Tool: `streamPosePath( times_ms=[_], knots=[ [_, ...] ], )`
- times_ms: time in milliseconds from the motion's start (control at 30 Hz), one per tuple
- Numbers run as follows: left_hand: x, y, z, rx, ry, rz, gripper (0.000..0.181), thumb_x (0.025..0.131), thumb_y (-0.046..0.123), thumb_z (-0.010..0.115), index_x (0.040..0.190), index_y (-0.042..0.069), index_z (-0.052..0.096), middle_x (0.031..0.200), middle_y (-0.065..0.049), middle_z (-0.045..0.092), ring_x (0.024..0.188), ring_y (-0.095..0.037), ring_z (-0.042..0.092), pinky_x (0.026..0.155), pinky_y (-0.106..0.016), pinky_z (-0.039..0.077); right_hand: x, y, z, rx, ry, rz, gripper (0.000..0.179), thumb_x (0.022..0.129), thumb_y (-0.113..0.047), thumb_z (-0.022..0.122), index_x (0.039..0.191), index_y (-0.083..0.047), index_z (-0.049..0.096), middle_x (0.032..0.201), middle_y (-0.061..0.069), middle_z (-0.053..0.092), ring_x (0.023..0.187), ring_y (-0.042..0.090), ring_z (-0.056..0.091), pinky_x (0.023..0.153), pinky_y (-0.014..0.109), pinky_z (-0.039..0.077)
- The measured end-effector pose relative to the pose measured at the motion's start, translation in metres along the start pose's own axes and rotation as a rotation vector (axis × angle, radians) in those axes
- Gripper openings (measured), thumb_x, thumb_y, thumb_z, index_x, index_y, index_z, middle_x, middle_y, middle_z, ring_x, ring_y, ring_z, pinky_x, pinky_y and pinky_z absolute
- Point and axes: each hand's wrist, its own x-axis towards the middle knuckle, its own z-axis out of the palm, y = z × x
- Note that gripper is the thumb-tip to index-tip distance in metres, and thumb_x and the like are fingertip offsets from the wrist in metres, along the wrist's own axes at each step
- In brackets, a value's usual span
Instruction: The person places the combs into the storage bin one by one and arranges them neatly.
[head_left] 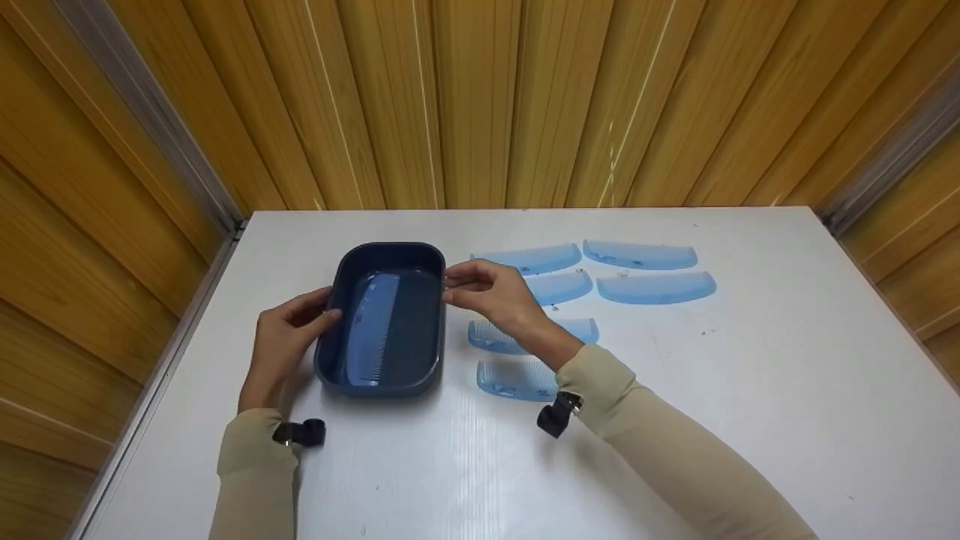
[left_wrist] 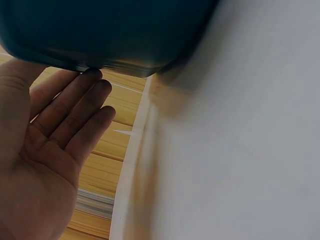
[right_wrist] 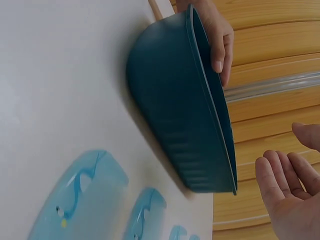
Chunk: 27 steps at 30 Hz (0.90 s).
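Observation:
A dark blue plastic tub (head_left: 390, 391) stands on the left half of the white table, with one translucent blue comb (head_left: 373, 328) lying lengthwise inside it. My left hand (head_left: 283, 337) pinches the tub's left rim, thumb over the edge and fingers along the outer wall. In the right wrist view the left thumb (right_wrist: 218, 59) shows hooked over that rim. My right hand (head_left: 501, 298) is beside the opposite rim, fingers loosely bent with nothing in them. A gap shows between the right hand (right_wrist: 290, 185) and the tub wall (right_wrist: 172, 100) in the right wrist view.
Several more blue combs lie right of the tub, including one at the back right (head_left: 640, 255), one below it (head_left: 657, 288) and a front one (head_left: 516, 380) partly under the right forearm. Wood-patterned panels (head_left: 480, 105) enclose the white table (head_left: 712, 420) at the back and sides.

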Motion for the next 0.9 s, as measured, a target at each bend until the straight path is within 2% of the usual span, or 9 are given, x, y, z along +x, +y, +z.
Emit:
streamPosePath(
  times_ms=[300,567,900],
  knots=[
    [-0.001,0.000,-0.001,0.006,-0.013,-0.004,0.044,0.096,0.020,0.083,0.136,0.004,0.072,0.128,-0.014,0.073,0.108,-0.013,0.069,0.090,-0.018,0.055,-0.003,0.004,-0.034,-0.065,-0.001,-0.036,0.035,0.097,-0.010,0.080,0.129,0.000,0.071,0.123,0.009,0.074,0.112,0.025,0.071,0.097,0.035,0.058],
    [-0.002,-0.002,-0.003,-0.001,-0.008,0.000,0.043,0.097,0.018,0.082,0.136,0.004,0.072,0.127,-0.015,0.073,0.107,-0.012,0.069,0.089,-0.018,0.056,-0.006,0.008,-0.062,-0.160,0.028,-0.023,0.036,0.098,-0.016,0.080,0.131,-0.004,0.072,0.123,0.006,0.074,0.112,0.022,0.070,0.096,0.032,0.058],
    [-0.001,-0.003,-0.003,0.011,-0.005,0.001,0.043,0.096,0.015,0.082,0.136,0.003,0.072,0.129,-0.014,0.073,0.108,-0.011,0.069,0.090,-0.019,0.056,-0.009,0.012,-0.101,-0.144,0.040,-0.048,0.040,0.098,-0.012,0.079,0.135,0.000,0.068,0.131,0.014,0.071,0.115,0.020,0.070,0.096,0.029,0.057]
  ],
)
